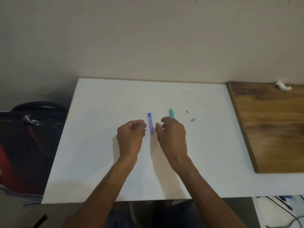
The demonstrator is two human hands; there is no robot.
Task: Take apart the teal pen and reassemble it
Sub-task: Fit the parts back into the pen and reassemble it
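Note:
The pen lies in pieces on the white board (98, 129). A blue translucent barrel piece (150, 123) lies lengthwise between my hands. A teal piece (171, 113) shows just beyond my right hand, its near end hidden by my fingers. Farther right lie a tiny dark part (187, 111) and a small teal part (192, 119). My left hand (130, 135) is just left of the blue piece with its fingers curled inward; I cannot tell whether it pinches anything. My right hand (172, 134) hovers just right of the blue piece, fingers loosely bent, holding nothing I can see.
A wooden board (271, 125) adjoins the white board on the right, with a crumpled tissue (283, 86) at its far end. A dark bag (24, 137) sits off the left edge. Cables (283, 209) lie below the front right corner. A wall stands behind.

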